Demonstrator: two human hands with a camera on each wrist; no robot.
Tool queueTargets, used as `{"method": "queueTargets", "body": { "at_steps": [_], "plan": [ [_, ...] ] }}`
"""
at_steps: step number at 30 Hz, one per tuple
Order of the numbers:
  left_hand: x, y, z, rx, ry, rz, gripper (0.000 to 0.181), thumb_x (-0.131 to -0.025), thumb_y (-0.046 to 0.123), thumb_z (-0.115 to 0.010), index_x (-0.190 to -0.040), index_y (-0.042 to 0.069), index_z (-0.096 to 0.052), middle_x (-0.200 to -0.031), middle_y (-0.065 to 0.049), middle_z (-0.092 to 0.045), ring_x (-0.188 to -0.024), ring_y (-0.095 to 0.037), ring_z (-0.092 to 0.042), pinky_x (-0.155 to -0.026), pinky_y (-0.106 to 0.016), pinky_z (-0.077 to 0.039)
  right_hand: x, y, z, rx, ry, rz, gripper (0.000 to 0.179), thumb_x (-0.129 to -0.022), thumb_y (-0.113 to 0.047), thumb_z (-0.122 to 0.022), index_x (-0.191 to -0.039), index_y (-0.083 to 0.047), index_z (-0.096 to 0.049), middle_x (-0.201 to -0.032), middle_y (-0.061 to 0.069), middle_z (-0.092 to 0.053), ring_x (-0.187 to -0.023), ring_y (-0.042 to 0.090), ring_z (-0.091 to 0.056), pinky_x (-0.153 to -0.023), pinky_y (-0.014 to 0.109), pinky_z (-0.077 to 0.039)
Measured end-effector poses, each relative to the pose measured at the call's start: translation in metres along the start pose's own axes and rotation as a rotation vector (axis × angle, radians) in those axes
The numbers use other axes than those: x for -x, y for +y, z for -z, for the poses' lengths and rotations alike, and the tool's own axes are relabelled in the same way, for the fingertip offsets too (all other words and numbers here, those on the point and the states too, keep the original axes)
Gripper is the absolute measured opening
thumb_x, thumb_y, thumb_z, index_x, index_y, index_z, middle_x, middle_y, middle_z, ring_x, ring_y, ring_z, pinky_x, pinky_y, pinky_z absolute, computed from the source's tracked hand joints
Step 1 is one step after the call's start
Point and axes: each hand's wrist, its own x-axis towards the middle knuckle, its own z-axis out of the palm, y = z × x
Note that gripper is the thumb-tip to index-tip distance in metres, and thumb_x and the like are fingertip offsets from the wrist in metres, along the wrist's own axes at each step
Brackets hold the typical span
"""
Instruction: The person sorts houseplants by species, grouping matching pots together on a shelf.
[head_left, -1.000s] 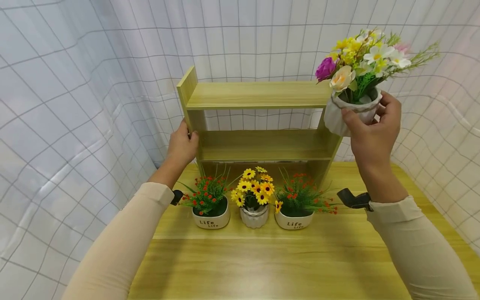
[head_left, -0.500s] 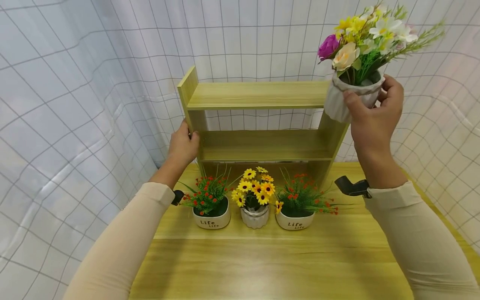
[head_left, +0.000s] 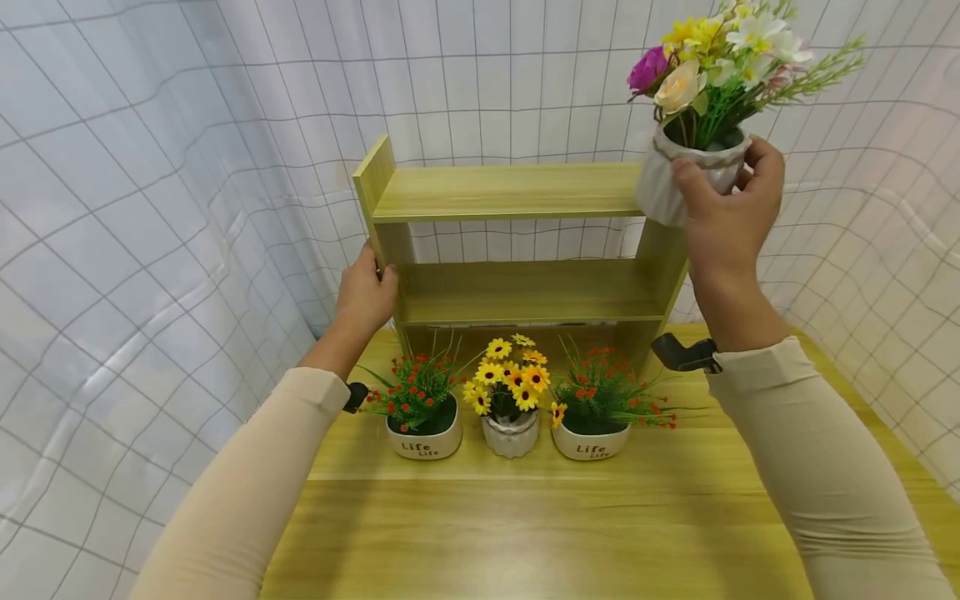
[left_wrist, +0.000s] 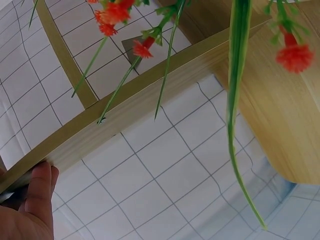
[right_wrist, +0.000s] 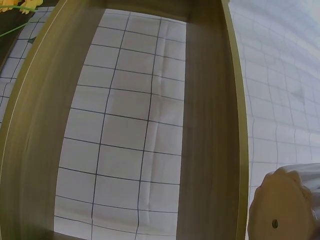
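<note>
My right hand (head_left: pixel 731 208) grips a white fluted flowerpot (head_left: pixel 663 187) by its rim side. Purple, peach, yellow and white artificial flowers (head_left: pixel 720 67) fill it. The pot is in front of the right end of the wooden shelf's top board (head_left: pixel 510 187), hiding that end. In the right wrist view, the pot's underside (right_wrist: pixel 280 210) shows close to the board edge; whether they touch I cannot tell. My left hand (head_left: pixel 367 292) holds the shelf's left side panel (head_left: pixel 382 242), thumb toward the front. Its fingers (left_wrist: pixel 40 195) wrap the panel edge in the left wrist view.
Three pots line the wooden table (head_left: pixel 510 525) before the shelf: a left "Life" planter (head_left: pixel 426 442) with red flowers, a fluted pot (head_left: pixel 510 435) of yellow daisies, and a right "Life" planter (head_left: pixel 591 443) with red flowers. A grid-patterned curtain (head_left: pixel 517 92) surrounds the table.
My right hand has raised the flowerpot, then shifted it slightly left toward the shelf's top. My left hand stays on the side panel.
</note>
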Motion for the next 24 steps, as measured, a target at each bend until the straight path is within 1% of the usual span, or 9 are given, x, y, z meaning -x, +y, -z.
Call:
{"method": "queueTargets", "body": {
  "at_steps": [4,9,15,17,21,24],
  "plan": [
    [0.000,0.004,-0.005,-0.005,-0.008,-0.006,0.041,-0.104,0.018,-0.042,-0.143,0.003,-0.041,-0.131,-0.028,-0.058,-0.119,-0.041,-0.058,-0.090,-0.052,-0.052,0.002,-0.003,0.002,0.017,-0.006,-0.007,0.058,-0.079,-0.011,-0.079,-0.131,-0.012,-0.053,-0.127,0.005,-0.051,-0.112,0.016,-0.052,-0.090,0.033,-0.047],
    [-0.001,0.010,-0.012,-0.008,-0.024,-0.012,0.043,-0.104,0.018,-0.041,-0.144,0.003,-0.039,-0.132,-0.028,-0.057,-0.119,-0.041,-0.058,-0.090,-0.053,-0.052,-0.001,-0.002,0.002,0.028,-0.026,-0.017,0.059,-0.079,-0.014,-0.080,-0.132,-0.013,-0.052,-0.124,0.005,-0.054,-0.108,0.017,-0.055,-0.087,0.033,-0.048],
    [-0.002,0.009,-0.013,0.003,-0.012,-0.023,0.042,-0.104,0.018,-0.041,-0.143,0.003,-0.040,-0.130,-0.028,-0.058,-0.118,-0.041,-0.059,-0.089,-0.053,-0.052,-0.008,0.005,-0.009,0.015,-0.055,-0.042,0.058,-0.080,-0.015,-0.079,-0.131,-0.013,-0.052,-0.121,0.007,-0.058,-0.107,0.017,-0.057,-0.087,0.033,-0.048],
    [-0.003,0.008,-0.013,0.002,-0.006,-0.025,0.042,-0.104,0.018,-0.041,-0.143,0.003,-0.040,-0.130,-0.028,-0.058,-0.118,-0.041,-0.059,-0.090,-0.052,-0.052,-0.011,0.008,-0.012,0.020,-0.060,-0.038,0.058,-0.081,-0.015,-0.080,-0.131,-0.012,-0.052,-0.121,0.007,-0.057,-0.107,0.017,-0.057,-0.088,0.033,-0.047],
    [-0.003,0.008,-0.013,0.001,-0.011,-0.025,0.042,-0.104,0.018,-0.042,-0.144,0.004,-0.040,-0.132,-0.028,-0.057,-0.119,-0.040,-0.058,-0.091,-0.052,-0.051,-0.014,0.013,-0.014,0.060,-0.067,-0.042,0.059,-0.081,-0.016,-0.080,-0.133,-0.011,-0.050,-0.122,0.006,-0.056,-0.108,0.017,-0.056,-0.089,0.033,-0.047],
    [-0.002,0.008,-0.013,-0.001,-0.013,-0.027,0.042,-0.104,0.018,-0.042,-0.144,0.004,-0.040,-0.132,-0.028,-0.057,-0.119,-0.040,-0.058,-0.090,-0.052,-0.052,-0.016,0.016,-0.015,0.145,-0.074,-0.054,0.062,-0.083,-0.020,-0.079,-0.135,-0.011,-0.048,-0.126,0.005,-0.053,-0.111,0.016,-0.055,-0.091,0.032,-0.047]
  ]
}}
